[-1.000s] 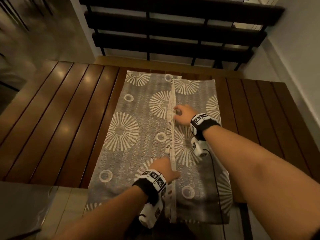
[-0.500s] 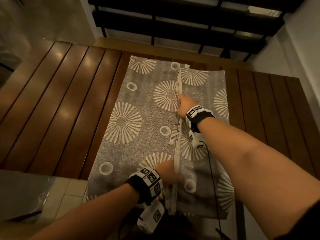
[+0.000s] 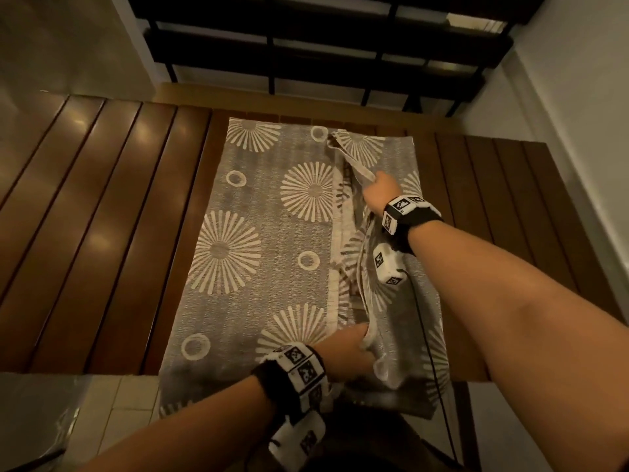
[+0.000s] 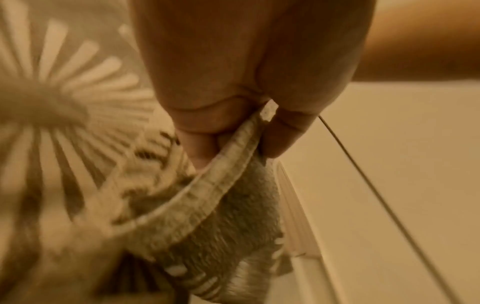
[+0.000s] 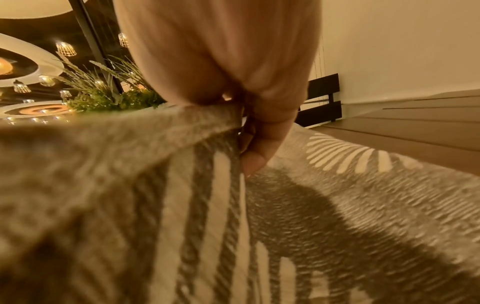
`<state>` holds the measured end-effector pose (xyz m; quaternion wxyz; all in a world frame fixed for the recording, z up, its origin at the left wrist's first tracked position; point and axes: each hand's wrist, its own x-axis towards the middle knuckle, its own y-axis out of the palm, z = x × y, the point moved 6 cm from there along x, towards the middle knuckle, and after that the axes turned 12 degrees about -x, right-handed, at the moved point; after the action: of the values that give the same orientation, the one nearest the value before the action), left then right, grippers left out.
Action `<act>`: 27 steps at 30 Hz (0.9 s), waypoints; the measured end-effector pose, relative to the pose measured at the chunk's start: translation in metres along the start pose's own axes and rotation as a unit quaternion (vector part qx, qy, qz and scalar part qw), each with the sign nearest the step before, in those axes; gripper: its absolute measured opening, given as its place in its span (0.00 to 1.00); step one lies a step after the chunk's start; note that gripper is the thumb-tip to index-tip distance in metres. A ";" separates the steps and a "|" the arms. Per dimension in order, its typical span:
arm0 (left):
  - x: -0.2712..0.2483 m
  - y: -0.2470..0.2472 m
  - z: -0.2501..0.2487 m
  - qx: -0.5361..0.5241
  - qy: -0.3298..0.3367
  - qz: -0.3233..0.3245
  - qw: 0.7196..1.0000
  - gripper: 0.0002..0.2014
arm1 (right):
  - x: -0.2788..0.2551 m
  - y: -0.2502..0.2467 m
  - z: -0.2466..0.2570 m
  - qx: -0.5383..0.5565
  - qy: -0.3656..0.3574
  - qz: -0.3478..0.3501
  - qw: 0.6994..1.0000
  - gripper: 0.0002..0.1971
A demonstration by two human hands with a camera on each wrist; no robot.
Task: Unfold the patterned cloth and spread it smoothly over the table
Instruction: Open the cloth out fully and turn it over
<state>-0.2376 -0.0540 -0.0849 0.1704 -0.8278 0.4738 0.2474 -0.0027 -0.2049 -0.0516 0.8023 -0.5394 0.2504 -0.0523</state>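
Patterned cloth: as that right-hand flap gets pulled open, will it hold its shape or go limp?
Probably limp: the patterned cloth sags between the right hand and left hand pinching its hem. It looks coarsely woven, so likely grippy. The table looks glossy, so the rest may slide.

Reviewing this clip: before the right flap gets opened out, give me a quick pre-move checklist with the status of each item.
1. Left hand grips the hem near the table's front edge: ok.
2. Right hand pinches the hem farther back: ok.
3. Flap of the patterned cloth lifted between both hands: ok.
4. Bare table to the right for the flap to land on: ok.
5. Cloth's left half lying flat: ok.
6. Cable free of the fold: cannot tell.
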 end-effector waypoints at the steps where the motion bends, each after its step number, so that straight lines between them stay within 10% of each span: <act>1: 0.003 0.004 0.003 -0.046 -0.022 -0.010 0.999 0.20 | 0.001 -0.004 -0.006 -0.002 0.004 -0.004 1.000 0.20; 16: 0.082 0.129 -0.090 0.022 -0.027 0.014 0.999 0.34 | 0.027 -0.086 -0.123 -0.002 -0.138 0.021 0.990 0.10; 27: 0.168 0.234 -0.154 0.025 0.015 0.136 0.990 0.33 | 0.052 -0.144 -0.352 0.008 0.022 -0.033 0.999 0.23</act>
<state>-0.3304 -0.3669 -0.0659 0.1489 -0.7546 0.5908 0.2436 -0.0918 -0.5783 -0.0442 0.7984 -0.5401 0.2494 -0.0928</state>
